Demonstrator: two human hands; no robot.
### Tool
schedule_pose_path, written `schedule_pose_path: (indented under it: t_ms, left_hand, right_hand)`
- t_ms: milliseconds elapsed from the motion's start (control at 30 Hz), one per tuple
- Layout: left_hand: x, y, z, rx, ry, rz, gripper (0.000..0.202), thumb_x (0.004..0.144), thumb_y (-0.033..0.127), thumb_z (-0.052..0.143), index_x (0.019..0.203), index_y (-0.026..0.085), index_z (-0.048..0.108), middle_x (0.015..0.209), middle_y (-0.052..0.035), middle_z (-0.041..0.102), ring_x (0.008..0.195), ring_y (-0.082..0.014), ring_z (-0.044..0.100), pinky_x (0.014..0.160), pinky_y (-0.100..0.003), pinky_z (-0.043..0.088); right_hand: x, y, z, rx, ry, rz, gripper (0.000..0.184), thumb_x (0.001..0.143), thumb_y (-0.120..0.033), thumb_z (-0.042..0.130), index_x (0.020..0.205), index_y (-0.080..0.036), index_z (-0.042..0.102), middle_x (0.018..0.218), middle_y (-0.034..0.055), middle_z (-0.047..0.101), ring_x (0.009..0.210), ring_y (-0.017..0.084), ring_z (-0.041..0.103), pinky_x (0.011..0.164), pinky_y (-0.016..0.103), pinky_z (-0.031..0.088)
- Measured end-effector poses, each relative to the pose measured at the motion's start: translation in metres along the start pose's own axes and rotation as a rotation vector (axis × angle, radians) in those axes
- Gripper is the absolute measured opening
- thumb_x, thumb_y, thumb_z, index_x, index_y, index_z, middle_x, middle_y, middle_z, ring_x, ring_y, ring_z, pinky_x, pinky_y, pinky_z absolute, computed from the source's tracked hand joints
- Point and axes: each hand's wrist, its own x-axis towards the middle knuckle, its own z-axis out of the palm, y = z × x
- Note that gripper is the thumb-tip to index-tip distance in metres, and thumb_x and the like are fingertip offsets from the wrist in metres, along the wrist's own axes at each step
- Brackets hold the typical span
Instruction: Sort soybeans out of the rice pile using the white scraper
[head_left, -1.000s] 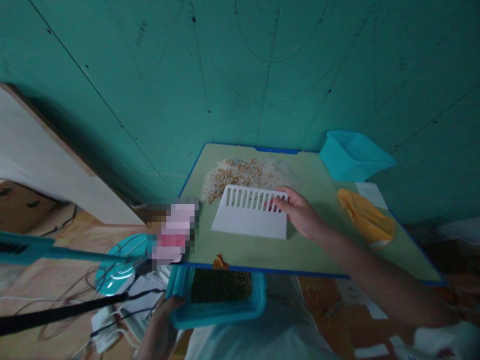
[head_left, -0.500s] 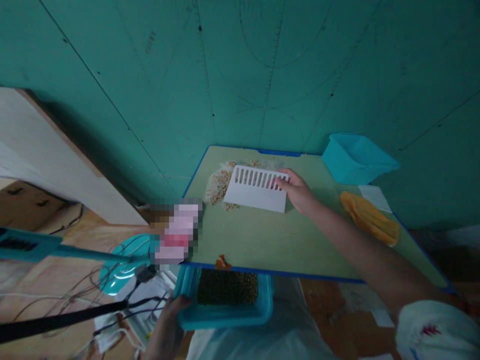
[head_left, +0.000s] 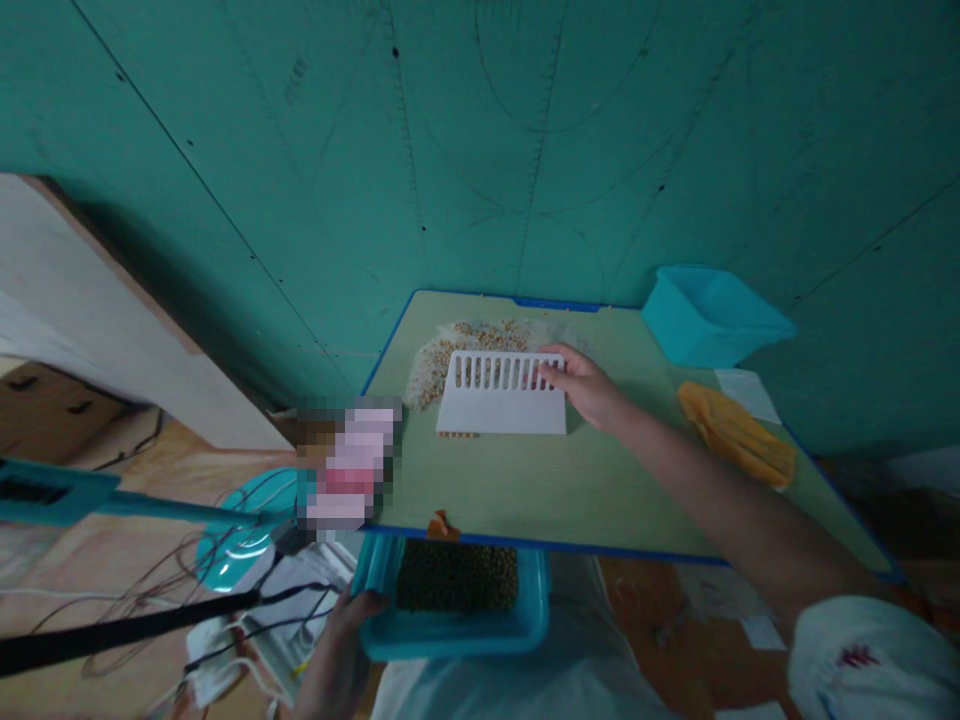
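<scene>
My right hand [head_left: 583, 383] is closed on the right end of a white slotted scraper [head_left: 501, 400], which stands on edge on the pale green board [head_left: 540, 480]. Behind the scraper lies a heap of tan grains and white rice [head_left: 480, 340]. A few grains show at the scraper's lower left edge. Below the board's near edge my left hand [head_left: 337, 645] grips the left side of a teal tub [head_left: 457, 625] holding dark green beans [head_left: 456, 578].
An empty teal tub [head_left: 712, 315] stands at the board's far right corner, with an orange cloth [head_left: 739, 430] near it. A small orange scrap [head_left: 442, 525] lies on the board's near edge. A teal lamp [head_left: 232, 530] and cables lie on the left, before a green panelled wall.
The scraper went from the mid board up into the grain heap, then came back a little toward me. The left hand and tub stayed under the board's near edge.
</scene>
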Motion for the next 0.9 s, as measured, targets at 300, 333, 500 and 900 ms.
schedule_pose_path:
  t_ms: [300,333,500,900]
  left_hand:
    - [-0.002,0.001,0.003,0.018,0.058,0.013,0.044,0.049,0.012,0.064,0.093,0.015,0.067,0.062,-0.0035,0.076,0.069,-0.0318,0.069,0.054,-0.036,0.055]
    - [-0.002,0.000,0.003,0.009,0.070,0.010,0.045,0.049,0.012,0.064,0.093,0.015,0.067,0.061,-0.0032,0.075,0.069,-0.0317,0.069,0.053,-0.036,0.054]
    - [-0.001,-0.001,0.004,-0.033,0.034,0.001,0.036,0.048,0.010,0.065,0.084,0.015,0.069,0.057,-0.0034,0.074,0.069,-0.0317,0.069,0.052,-0.035,0.055]
    - [0.000,-0.002,0.010,-0.049,-0.011,-0.018,0.043,0.049,0.008,0.064,0.090,0.016,0.070,0.061,-0.0037,0.076,0.068,-0.0308,0.070,0.054,-0.034,0.055]
  right_hand:
    - [-0.012,-0.004,0.006,0.022,-0.040,0.063,0.027,0.065,-0.033,0.069,0.087,-0.023,0.059,0.067,-0.0045,0.063,0.059,0.012,0.057,0.058,0.025,0.043]
    - [-0.013,-0.004,0.006,0.032,-0.046,0.074,0.028,0.064,-0.033,0.070,0.087,-0.022,0.058,0.068,-0.0045,0.063,0.059,0.011,0.057,0.058,0.024,0.043]
    - [-0.017,-0.001,0.005,0.048,-0.067,0.129,0.035,0.061,-0.032,0.073,0.089,-0.021,0.055,0.067,-0.0051,0.061,0.058,0.010,0.056,0.057,0.024,0.042]
    - [-0.020,-0.001,0.015,0.078,-0.126,0.159,0.026,0.068,-0.025,0.067,0.089,-0.021,0.053,0.069,-0.0038,0.062,0.062,0.011,0.057,0.057,0.024,0.041]
